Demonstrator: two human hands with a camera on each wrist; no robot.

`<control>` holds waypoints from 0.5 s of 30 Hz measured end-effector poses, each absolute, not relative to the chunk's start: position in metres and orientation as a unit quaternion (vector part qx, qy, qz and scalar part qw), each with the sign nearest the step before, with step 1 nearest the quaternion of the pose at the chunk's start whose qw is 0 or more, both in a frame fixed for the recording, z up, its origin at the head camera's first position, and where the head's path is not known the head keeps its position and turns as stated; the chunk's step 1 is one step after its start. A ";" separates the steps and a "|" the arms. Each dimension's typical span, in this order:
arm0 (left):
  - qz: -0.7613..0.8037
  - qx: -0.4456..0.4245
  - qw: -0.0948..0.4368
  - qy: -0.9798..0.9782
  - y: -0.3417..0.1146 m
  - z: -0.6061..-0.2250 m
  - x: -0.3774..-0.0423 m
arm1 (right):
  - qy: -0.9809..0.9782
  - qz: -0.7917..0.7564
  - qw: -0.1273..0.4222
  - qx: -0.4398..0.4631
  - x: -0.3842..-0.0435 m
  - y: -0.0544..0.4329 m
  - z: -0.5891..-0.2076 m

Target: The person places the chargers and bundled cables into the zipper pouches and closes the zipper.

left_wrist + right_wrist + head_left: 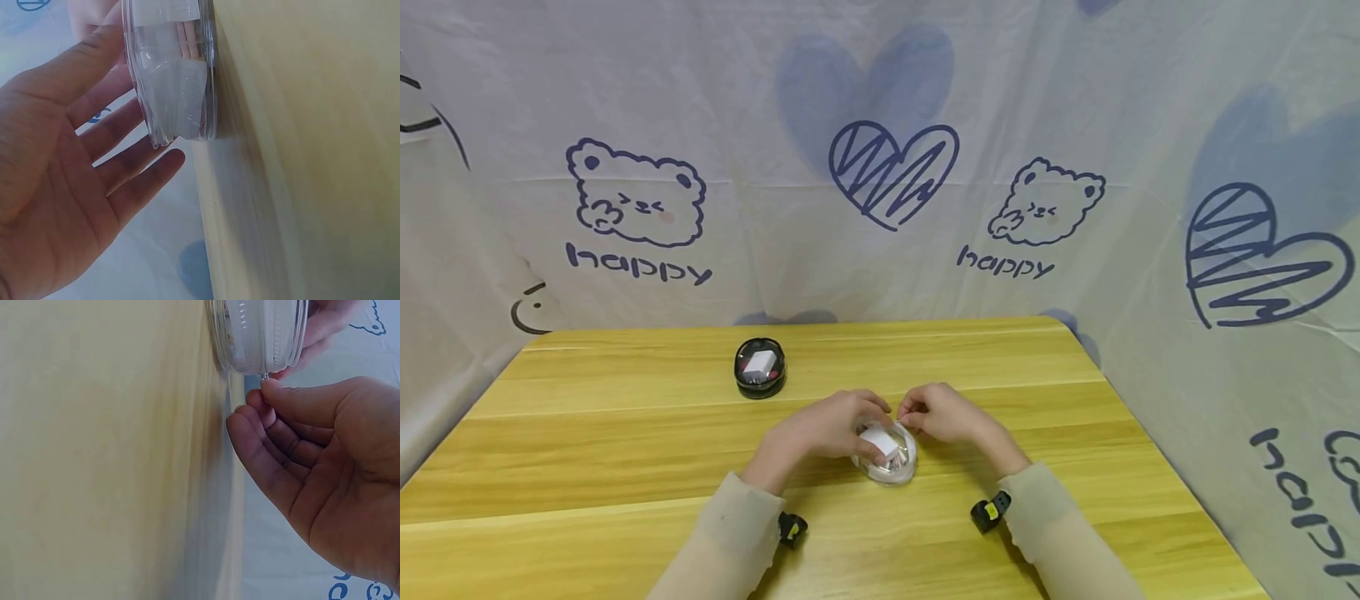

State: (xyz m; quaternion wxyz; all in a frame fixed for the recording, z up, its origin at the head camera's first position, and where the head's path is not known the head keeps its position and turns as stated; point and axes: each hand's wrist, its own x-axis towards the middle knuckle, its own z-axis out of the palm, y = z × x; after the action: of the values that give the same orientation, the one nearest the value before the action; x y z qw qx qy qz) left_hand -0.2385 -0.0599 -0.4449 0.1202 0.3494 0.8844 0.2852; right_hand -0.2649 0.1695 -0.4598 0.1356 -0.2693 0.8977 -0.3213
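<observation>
A small rounded clear case (889, 468) with a zip round its side stands on the wooden table. White pieces show through its clear wall, and slim pinkish sticks show too in the left wrist view. My left hand (835, 427) holds the case from the left, thumb on the near face and fingers round the far side. At the case's far right edge, my right hand (947, 412) pinches the small zip pull (265, 377) between thumb and forefinger. Its other fingers are curled in below, as the right wrist view shows.
A similar black-edged case (761, 368) with a clear top and a white block inside rests farther back to the left on the table (625, 467). Behind the table hangs a white cloth (760, 225) printed with hearts and bears. Each wrist carries a small black camera (990, 511).
</observation>
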 end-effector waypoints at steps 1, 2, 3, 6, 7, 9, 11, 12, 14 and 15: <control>0.286 0.349 0.121 0.884 -0.060 -0.445 -0.238 | 0.898 -0.321 0.135 -0.270 -0.265 0.170 -0.460; 0.286 0.348 0.122 0.885 -0.059 -0.445 -0.238 | 0.897 -0.322 0.136 -0.269 -0.265 0.170 -0.460; 0.286 0.346 0.123 0.885 -0.059 -0.445 -0.238 | 0.897 -0.322 0.135 -0.269 -0.265 0.170 -0.460; 0.282 0.340 0.125 0.888 -0.058 -0.445 -0.237 | 0.897 -0.323 0.134 -0.271 -0.265 0.171 -0.460; 0.279 0.339 0.124 0.890 -0.058 -0.445 -0.237 | 0.897 -0.322 0.135 -0.270 -0.265 0.171 -0.460; 0.272 0.340 0.122 0.892 -0.057 -0.444 -0.235 | 0.897 -0.322 0.138 -0.268 -0.265 0.171 -0.460; 0.268 0.339 0.121 0.894 -0.057 -0.443 -0.234 | 0.897 -0.323 0.141 -0.266 -0.265 0.171 -0.461; 0.266 0.340 0.120 0.894 -0.056 -0.442 -0.234 | 0.897 -0.324 0.144 -0.266 -0.266 0.171 -0.461; 0.265 0.341 0.117 0.894 -0.056 -0.443 -0.233 | 0.895 -0.325 0.150 -0.266 -0.265 0.172 -0.461; 0.265 0.341 0.116 0.895 -0.055 -0.443 -0.233 | 0.895 -0.324 0.152 -0.268 -0.266 0.173 -0.460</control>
State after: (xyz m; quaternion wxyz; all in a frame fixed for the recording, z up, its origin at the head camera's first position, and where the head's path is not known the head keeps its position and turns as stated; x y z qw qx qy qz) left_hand -0.2328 -0.0554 -0.4428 0.1158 0.3410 0.8945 0.2648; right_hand -0.2655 0.1727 -0.4603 0.1519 -0.2678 0.8945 -0.3241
